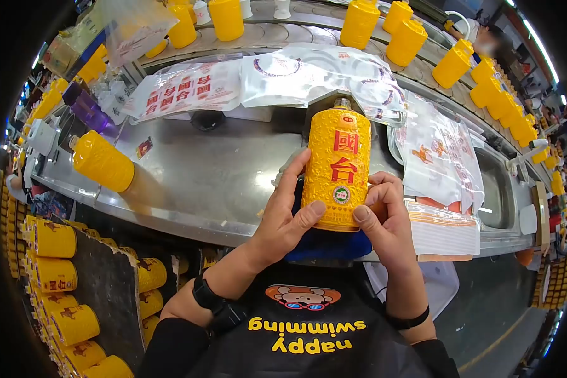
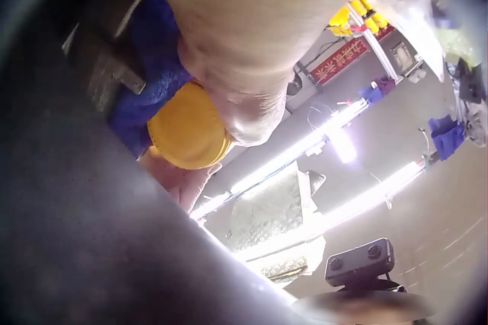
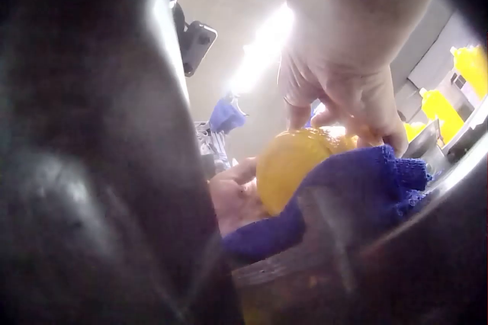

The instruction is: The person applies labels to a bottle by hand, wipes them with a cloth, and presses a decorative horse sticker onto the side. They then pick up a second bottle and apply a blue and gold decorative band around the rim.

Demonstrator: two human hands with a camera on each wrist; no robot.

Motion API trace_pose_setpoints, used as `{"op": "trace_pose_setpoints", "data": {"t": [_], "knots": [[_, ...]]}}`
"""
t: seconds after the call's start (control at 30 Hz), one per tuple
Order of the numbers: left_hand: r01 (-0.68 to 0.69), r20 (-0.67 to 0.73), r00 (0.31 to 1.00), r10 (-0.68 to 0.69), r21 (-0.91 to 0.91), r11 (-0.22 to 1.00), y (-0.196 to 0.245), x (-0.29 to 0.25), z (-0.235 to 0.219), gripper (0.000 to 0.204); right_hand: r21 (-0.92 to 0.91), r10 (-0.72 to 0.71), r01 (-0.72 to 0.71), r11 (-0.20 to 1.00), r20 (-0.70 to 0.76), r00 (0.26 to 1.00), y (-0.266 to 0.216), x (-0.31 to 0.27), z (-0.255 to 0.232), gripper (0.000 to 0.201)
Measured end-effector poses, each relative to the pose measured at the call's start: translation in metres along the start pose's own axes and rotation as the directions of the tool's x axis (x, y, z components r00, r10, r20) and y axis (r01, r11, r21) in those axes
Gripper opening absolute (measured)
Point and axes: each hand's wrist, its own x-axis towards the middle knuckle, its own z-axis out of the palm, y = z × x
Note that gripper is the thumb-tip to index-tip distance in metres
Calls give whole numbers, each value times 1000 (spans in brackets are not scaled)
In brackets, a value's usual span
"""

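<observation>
Bottle (image 1: 340, 164), yellow with red characters, sits dead centre on my feed, over the near edge of the steel counter (image 1: 214, 170)! I see the left hand (image 1: 285, 217) gripping one side, the right hand (image 1: 390, 223) gripping the other, both thumbs pressing its front; blue cloth (image 1: 334, 246) lies by its base.

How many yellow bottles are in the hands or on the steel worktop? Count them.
2: the held bottle between left hand and right hand; the other bottle at left on the worktop. Some may be hidden.
</observation>
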Motion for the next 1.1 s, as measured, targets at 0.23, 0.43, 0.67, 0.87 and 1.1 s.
{"op": "trace_pose_setpoints", "data": {"t": [0.23,0.43,0.67,0.87,1.1], "knots": [[5,-10,1000,-5,-13,1000,-3,-1,1,73,-25,16,-15,1000,20,1000,-2,0,-3,25],[8,-8,1000,-8,-35,999,-3,-1,1,73,-28,0,0,1000,22,1000,1,1,-3,25],[-8,-4,1000,8,-31,1000,-1,0,0,72,-26,3,-3,1000,22,1000,-1,2,-3,24],[15,7,1000,-15,-16,1000,-2,-2,-1,72,-6,14,-14,1000,2,1000,0,0,0,21],[-31,0,1000,31,43,999,1,-3,0,75,-26,-10,10,1000,-1,1000,1,-1,-3,16]]}}
